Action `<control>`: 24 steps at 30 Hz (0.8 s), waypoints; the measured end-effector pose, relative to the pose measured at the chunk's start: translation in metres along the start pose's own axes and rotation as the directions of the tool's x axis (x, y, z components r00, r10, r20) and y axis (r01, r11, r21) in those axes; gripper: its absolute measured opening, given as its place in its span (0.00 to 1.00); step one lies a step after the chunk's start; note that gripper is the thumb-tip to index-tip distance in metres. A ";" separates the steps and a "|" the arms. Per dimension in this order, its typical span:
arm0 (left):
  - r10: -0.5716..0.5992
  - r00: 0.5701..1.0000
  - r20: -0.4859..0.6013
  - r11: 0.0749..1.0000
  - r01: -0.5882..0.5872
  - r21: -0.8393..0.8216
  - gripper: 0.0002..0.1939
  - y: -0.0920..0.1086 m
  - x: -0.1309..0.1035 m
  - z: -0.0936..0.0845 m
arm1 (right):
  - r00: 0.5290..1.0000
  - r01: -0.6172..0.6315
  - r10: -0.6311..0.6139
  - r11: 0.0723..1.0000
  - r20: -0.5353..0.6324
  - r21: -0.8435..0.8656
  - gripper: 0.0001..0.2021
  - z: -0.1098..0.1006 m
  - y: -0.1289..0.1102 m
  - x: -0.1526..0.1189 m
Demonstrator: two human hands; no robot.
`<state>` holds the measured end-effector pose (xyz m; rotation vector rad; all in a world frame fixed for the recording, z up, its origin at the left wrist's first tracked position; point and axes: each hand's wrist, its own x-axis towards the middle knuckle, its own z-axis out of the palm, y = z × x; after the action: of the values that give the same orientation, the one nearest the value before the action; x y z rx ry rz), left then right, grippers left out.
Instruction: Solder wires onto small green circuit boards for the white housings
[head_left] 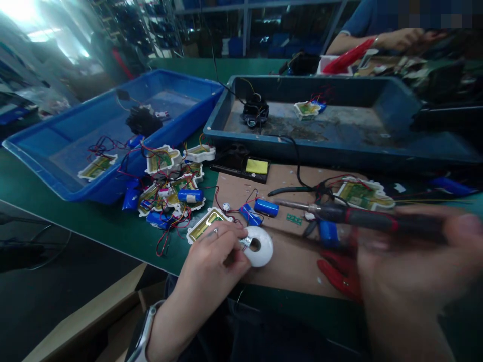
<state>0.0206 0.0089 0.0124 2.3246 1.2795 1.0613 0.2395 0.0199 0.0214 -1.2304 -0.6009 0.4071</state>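
Note:
My left hand (217,259) is closed, its thumb and fingers pinching the left edge of a white round spool (264,250) with a hole in its middle. A small silvery bit (246,242) shows by the fingertips; I cannot make out what it is. Blurred by motion, my right hand (418,261) grips a soldering iron (372,217), tip pointing left above the board. Below the tip lie blue cylindrical batteries (266,207) and a small green circuit board (294,218). Beside my left hand rests a white-framed circuit housing (206,224). Red-handled pliers (339,274) lie near my right wrist.
Wired housings and batteries are heaped left of the brown board (290,271). Behind stand a blue tray (113,186) and a darker tray (339,143), both holding parts. A yellow sponge (257,166) sits in a black holder. Across the table another person's hands (405,39) work.

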 end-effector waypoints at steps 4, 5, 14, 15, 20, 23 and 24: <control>-0.006 1.000 -0.021 0.999 0.006 -0.034 0.09 -0.001 0.001 0.001 | 0.981 -0.051 0.039 0.997 0.192 0.057 0.13 0.001 0.012 0.002; -0.011 1.000 -0.016 0.998 0.010 -0.058 0.09 -0.001 0.001 0.000 | 0.972 -0.038 0.023 0.998 0.234 0.058 0.15 0.003 0.014 0.003; 0.001 0.996 -0.089 0.985 -0.016 -0.174 0.12 -0.005 -0.016 -0.012 | 0.851 0.124 -0.093 0.992 0.518 -0.026 0.23 0.069 0.002 0.038; 0.001 0.992 -0.123 0.989 -0.019 -0.148 0.14 -0.004 -0.021 -0.013 | 0.843 0.135 -0.093 0.990 0.530 -0.041 0.23 0.080 0.002 0.042; 0.039 0.964 -0.263 0.999 -0.037 0.014 0.14 -0.008 -0.048 -0.017 | 0.850 0.181 -0.074 0.971 0.521 -0.157 0.19 0.122 0.003 0.057; 0.111 0.954 -0.280 0.992 -0.089 0.090 0.13 -0.016 -0.058 -0.018 | 0.864 0.222 -0.080 0.947 0.497 -0.233 0.16 0.134 0.001 0.062; 0.128 0.958 -0.256 0.988 -0.103 0.111 0.13 -0.018 -0.060 -0.018 | 0.869 0.235 -0.087 0.939 0.487 -0.251 0.15 0.135 0.001 0.062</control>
<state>-0.0235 -0.0314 -0.0134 2.4186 1.3260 1.4163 0.2029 0.1583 0.0622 -1.3664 -1.2173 0.4871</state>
